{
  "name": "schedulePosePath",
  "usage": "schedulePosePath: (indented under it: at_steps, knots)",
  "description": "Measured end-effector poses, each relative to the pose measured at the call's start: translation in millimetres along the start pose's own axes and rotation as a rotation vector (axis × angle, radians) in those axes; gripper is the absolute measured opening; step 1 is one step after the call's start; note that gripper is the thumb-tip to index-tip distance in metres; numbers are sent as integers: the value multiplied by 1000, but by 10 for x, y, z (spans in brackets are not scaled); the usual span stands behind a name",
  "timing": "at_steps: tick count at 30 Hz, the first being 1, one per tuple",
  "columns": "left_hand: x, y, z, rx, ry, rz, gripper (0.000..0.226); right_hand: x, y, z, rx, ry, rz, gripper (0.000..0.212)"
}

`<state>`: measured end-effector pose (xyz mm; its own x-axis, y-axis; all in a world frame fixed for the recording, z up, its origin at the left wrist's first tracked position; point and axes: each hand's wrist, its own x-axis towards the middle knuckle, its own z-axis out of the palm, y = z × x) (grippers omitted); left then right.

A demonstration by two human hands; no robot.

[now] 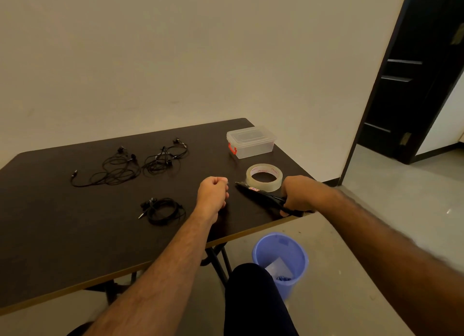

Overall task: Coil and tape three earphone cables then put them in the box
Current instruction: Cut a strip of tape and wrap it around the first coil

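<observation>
A neatly coiled black earphone cable point(163, 211) lies on the dark table point(62, 230), left of my left hand point(213, 193). Two loose, tangled earphone cables sit farther back, one at the left point(113, 171) and one beside it point(165, 158). My left hand is closed in a fist just above the table; nothing clear shows in it. My right hand point(300, 193) grips the handle of black scissors point(261, 194), whose blades rest on the table pointing at the clear tape roll point(264, 177). The clear plastic box point(251, 142), lid on and with a red latch, stands at the back right.
The table's right edge runs just under my right hand. A blue waste bin point(281, 259) with scraps stands on the floor below it, beside my dark-trousered knee point(253, 300). A dark door point(414, 84) is open at the right.
</observation>
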<state>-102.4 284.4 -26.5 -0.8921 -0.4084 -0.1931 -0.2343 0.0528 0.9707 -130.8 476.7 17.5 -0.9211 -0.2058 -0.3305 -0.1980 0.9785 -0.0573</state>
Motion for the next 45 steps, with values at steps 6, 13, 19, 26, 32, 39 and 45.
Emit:
schedulePosePath:
  at_steps: [6, 13, 19, 26, 32, 39, 45]
  knots:
    - [24, -8, 9, -9, 4, -1, 12, 99, 49, -68, -202, 141, 10, 40]
    - [39, 43, 69, -75, -24, -12, 12, 193, 34, -122, -215, 116, 23, 42]
    - [73, 70, 100, -58, -30, 13, 14, 309, 70, -218, -220, 23, 10, 46]
    - [107, 54, 47, 5, -19, 14, 16, 358, 55, -209, -304, 18, -6, 53]
    - [97, 46, 49, 42, -19, 33, 16, 307, 22, -250, -359, -45, -33, 56]
    - [21, 118, -41, -81, -195, -19, 17, 222, -20, -311, -112, 181, -100, 39]
    - [-137, 188, -213, -234, -339, 69, 21, 203, -292, -179, 951, -52, -256, 32]
